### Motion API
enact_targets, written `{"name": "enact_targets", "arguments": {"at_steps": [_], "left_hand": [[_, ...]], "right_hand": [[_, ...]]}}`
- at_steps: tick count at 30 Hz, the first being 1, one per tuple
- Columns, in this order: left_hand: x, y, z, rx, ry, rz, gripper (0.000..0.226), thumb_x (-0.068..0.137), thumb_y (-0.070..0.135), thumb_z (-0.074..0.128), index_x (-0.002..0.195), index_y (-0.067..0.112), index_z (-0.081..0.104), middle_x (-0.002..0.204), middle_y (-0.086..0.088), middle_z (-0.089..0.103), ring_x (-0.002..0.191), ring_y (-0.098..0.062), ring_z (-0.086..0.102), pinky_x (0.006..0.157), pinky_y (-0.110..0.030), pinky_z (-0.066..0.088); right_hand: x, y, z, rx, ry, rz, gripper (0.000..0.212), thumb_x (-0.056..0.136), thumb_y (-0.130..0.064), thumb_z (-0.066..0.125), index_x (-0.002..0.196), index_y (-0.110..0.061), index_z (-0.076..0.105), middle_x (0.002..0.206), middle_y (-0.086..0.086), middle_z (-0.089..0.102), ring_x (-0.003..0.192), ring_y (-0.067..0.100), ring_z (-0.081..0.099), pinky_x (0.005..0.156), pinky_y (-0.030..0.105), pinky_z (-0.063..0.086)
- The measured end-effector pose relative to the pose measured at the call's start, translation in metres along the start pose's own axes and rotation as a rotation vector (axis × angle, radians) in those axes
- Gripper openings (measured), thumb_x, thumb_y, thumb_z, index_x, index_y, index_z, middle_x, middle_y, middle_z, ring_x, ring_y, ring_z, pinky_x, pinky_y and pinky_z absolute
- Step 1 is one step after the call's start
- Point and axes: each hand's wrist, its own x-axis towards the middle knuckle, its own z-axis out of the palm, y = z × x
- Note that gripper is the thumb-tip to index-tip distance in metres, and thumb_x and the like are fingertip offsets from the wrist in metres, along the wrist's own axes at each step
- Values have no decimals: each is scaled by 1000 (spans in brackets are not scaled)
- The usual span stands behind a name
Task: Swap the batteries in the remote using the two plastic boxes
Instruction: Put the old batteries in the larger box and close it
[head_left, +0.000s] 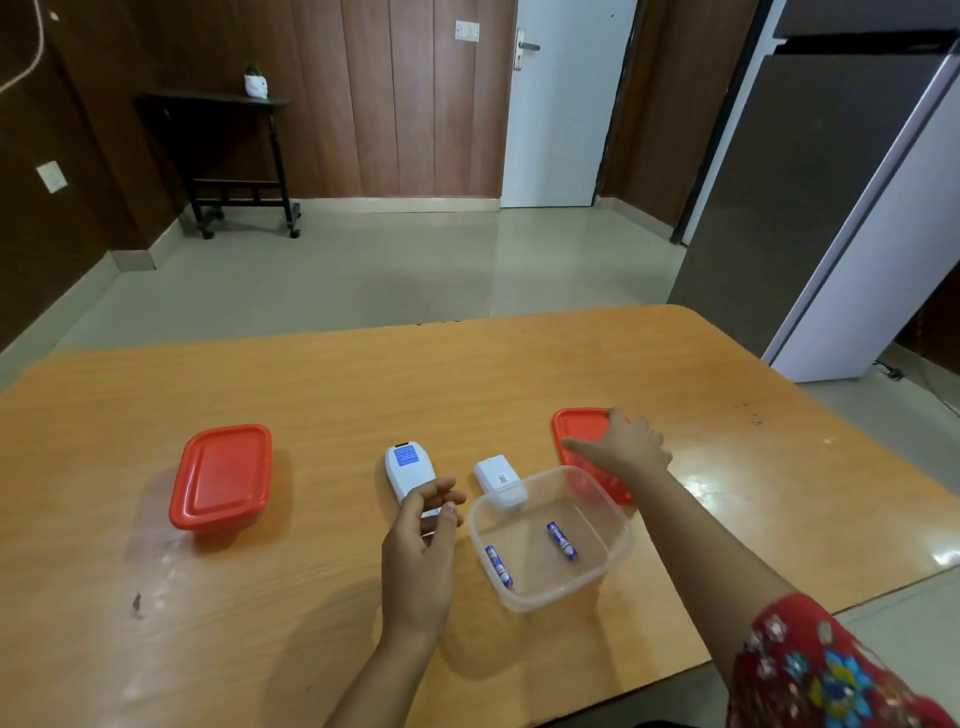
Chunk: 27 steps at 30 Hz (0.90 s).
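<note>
A home room: a refrigerator (810, 208), white door (561, 114) and wood-panelled wall (405, 104) stand well beyond the fingers (636, 423).

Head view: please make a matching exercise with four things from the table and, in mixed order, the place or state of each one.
1. batteries
2. remote
3. red lid
4. closed box

A. far left on the table, lid on
B. under the right hand
C. inside the open clear box
D. face down, by the left hand

Pairs: 1-C, 2-D, 3-B, 4-A
</note>
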Motion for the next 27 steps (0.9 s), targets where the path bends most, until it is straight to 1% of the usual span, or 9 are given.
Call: {"name": "enact_targets", "arguments": {"at_steps": [3,6,8,12,14,17,20,24,27], "left_hand": [[0,1,-1,37,-5,5,23,93,13,53,97,33,62,98,13,69,84,-13,63,69,-20,48],[1,1,-2,62,-1,10,23,93,12,53,98,34,62,100,13,69,83,-11,62,66,-15,48],[1,0,-2,67,3,6,24,92,12,53,98,33,62,100,13,69,82,-9,62,69,-19,48],[1,-2,-1,88,-7,-14,25,92,12,53,96,35,61,101,13,68,78,-2,61,71,-20,51],[-2,-3,1,120,-17,-23,25,92,12,54,97,35,60,101,14,67,80,-1,62,67,-10,47],[-5,-5,4,170,-40,-23,23,92,13,54,105,31,60,103,17,65,81,10,59,65,-4,43],[-7,-6,6,212,-37,-12,21,92,14,55,106,28,60,105,17,64,79,14,57,65,-3,42],[-7,-8,7,246,-34,-18,20,92,15,54,108,26,60,108,12,64,86,12,58,69,-3,40],[-5,-13,8,267,-53,-15,16,92,20,54,105,27,61,106,7,67,89,1,62,79,-23,50]], "right_hand": [[7,0,11,-79,-78,73,116,46,-81,66,141,-27,27,144,19,33,132,37,33,103,53,36],[6,3,8,-127,-75,46,112,46,-77,68,138,-26,32,136,17,42,128,35,36,99,50,40],[9,6,-1,-85,-68,4,106,51,-70,72,139,-27,31,136,16,41,129,36,34,101,51,38],[-3,11,-25,311,-50,-198,107,42,-54,73,138,-35,33,138,13,42,124,36,41,101,50,41],[-26,13,-38,368,-189,-413,108,43,-38,78,139,-40,29,138,7,40,120,29,46,94,41,46],[-63,14,-52,92,-450,-739,112,51,-21,81,142,-42,19,143,-6,28,125,18,39,94,32,44],[-84,11,-49,-290,-482,-937,120,53,-19,83,146,-39,10,154,-14,8,139,13,19,112,39,32],[-90,3,-36,-493,-528,-976,126,55,-21,85,148,-37,1,159,-12,-1,148,13,-1,117,50,18],[-91,-1,-33,-546,-528,-972,123,59,-20,83,148,-37,-1,160,-13,-6,148,13,-8,118,51,11]]}}
